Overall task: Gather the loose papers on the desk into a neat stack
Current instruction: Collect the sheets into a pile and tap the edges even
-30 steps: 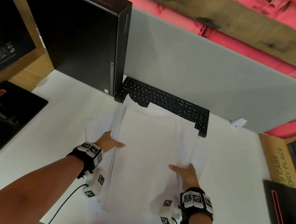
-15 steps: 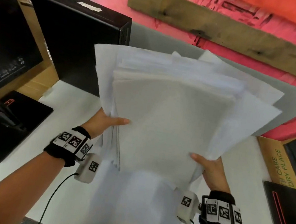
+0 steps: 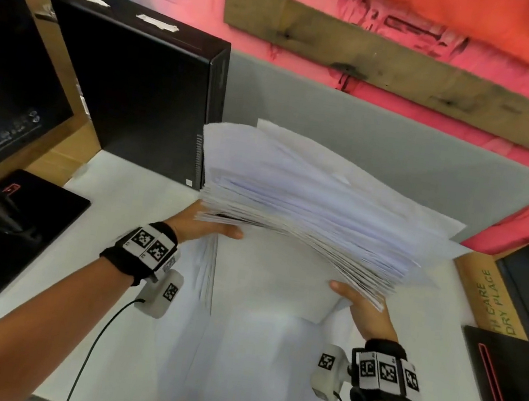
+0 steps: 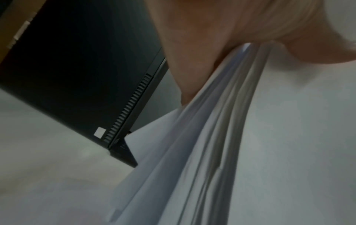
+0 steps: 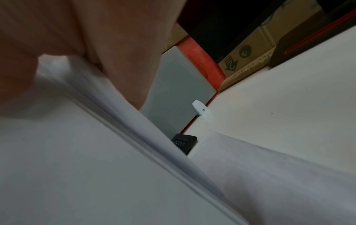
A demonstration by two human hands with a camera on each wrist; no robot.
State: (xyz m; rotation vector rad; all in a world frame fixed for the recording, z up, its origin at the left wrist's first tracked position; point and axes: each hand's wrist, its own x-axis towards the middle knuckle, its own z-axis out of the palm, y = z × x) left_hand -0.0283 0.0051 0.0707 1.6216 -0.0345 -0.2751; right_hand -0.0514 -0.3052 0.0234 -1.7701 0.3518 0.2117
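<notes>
A thick stack of white papers (image 3: 307, 200) is held off the white desk (image 3: 124, 213) between my two hands, tilted, with its uneven fanned sheet edges facing me. My left hand (image 3: 215, 224) grips its left side, thumb in front and fingers hidden behind. My right hand (image 3: 357, 303) grips the lower right corner the same way. In the left wrist view the paper stack (image 4: 212, 137) runs out from the pinching left hand (image 4: 192, 53). In the right wrist view the right hand (image 5: 86, 38) clamps the paper stack (image 5: 96, 152). More loose sheets (image 3: 242, 362) lie flat on the desk below.
A black computer tower (image 3: 142, 89) stands at the back left, close to the stack's left edge. A grey divider panel (image 3: 417, 154) lines the back. A black keyboard (image 5: 184, 140) lies behind the papers. Black monitor bases sit at left (image 3: 4, 230) and right (image 3: 509, 391), by a cardboard box (image 3: 496, 296).
The stack lay flat on the desk, then both hands raised it upright. Now it sits lower and its top has tipped away, showing the fanned edges.
</notes>
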